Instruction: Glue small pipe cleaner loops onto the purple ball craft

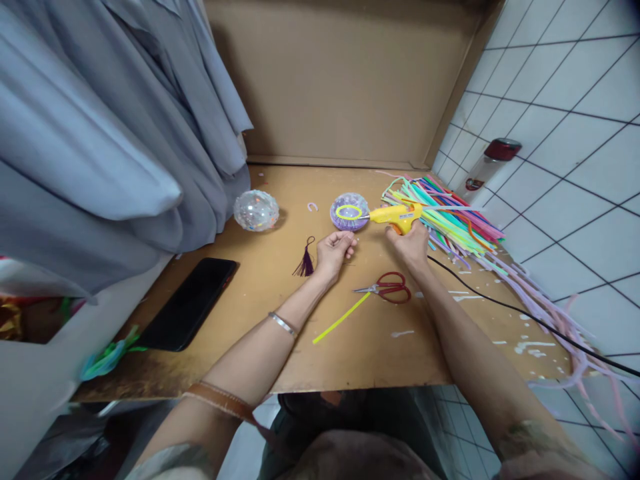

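Okay, our right hand (pixel 413 245) clenched the glue gun (pixel 397 214), nozzle by the purple ball (pixel 349 213) on the surface (pixel 280 360); left hand (pixel 335 255) curled near the ball, grip's contents unclear. We probably needed light, steady trigger pressure.

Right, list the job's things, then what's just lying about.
Likely the job's:
yellow plastic glue gun
round purplish ball
bright yellow ring
red-handled metal scissors
thin multicoloured strips

Apparently just lying about:
black rectangular phone
clear red-topped bottle
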{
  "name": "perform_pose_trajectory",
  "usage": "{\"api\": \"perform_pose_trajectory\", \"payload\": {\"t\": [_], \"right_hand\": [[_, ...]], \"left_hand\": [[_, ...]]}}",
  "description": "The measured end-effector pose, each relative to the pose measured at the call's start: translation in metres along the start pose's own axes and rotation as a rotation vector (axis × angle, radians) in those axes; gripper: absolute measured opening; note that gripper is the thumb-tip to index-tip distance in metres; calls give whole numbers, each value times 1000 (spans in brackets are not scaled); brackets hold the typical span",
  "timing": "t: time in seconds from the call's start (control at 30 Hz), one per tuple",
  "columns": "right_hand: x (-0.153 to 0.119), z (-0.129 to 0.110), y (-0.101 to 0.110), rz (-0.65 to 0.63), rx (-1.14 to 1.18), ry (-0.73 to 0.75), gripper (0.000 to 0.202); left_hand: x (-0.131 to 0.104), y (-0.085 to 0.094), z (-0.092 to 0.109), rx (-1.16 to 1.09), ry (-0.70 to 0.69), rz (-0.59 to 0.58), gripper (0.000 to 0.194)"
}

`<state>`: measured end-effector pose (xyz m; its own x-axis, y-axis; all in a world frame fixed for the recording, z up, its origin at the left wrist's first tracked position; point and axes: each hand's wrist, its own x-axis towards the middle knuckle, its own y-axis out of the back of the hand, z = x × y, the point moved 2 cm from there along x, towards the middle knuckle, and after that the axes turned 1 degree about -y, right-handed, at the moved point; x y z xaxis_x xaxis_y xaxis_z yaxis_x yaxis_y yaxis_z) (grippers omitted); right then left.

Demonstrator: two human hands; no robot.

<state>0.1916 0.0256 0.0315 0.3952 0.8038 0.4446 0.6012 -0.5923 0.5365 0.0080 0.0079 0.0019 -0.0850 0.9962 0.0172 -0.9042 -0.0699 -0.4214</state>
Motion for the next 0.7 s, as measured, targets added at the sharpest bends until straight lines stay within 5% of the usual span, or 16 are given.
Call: {"api": "perform_pose_trajectory", "payload": {"t": [0.27, 0.7], "right_hand": [[8, 6, 11, -73, -147, -123, 43], [-4, -11, 9, -125, -286, 9, 48]], "left_hand": [[0, 1, 0, -12, -5, 11, 28], [-1, -1, 2, 21, 15, 3, 22]]}}
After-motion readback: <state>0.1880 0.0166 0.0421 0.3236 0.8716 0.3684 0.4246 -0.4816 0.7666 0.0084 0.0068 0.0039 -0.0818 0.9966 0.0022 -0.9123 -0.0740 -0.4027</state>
